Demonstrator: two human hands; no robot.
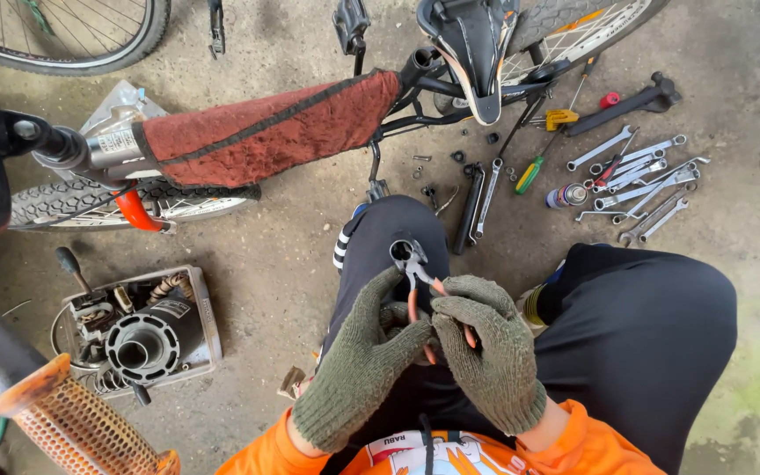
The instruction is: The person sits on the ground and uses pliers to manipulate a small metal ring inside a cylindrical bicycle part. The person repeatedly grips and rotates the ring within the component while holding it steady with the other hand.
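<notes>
Gripping a pair of orange-handled pliers (417, 280), both my gloved hands meet over my lap. My right hand (493, 352) is curled around the handles, and my left hand (358, 361) wraps in beside them with its fingers bent, steadying the tool. The plier nose clamps a small metal ring (402, 251) just above my left knee (held close, I judge, so I can see the small part). Both gloves are thick green knit, which suits greasy work.

Beyond my knees lies a bicycle, its frame (266, 132) wrapped in red cloth and its black saddle (472, 53) pointing toward me. To the right, a row of spanners (639, 180), a green-handled screwdriver (529, 174) and a small spray can (566, 195) lie spread on the concrete floor (292, 264), within reach. At left sits a tray (208, 321) of engine parts, with an orange handlebar grip (72, 422) nearest the camera.
</notes>
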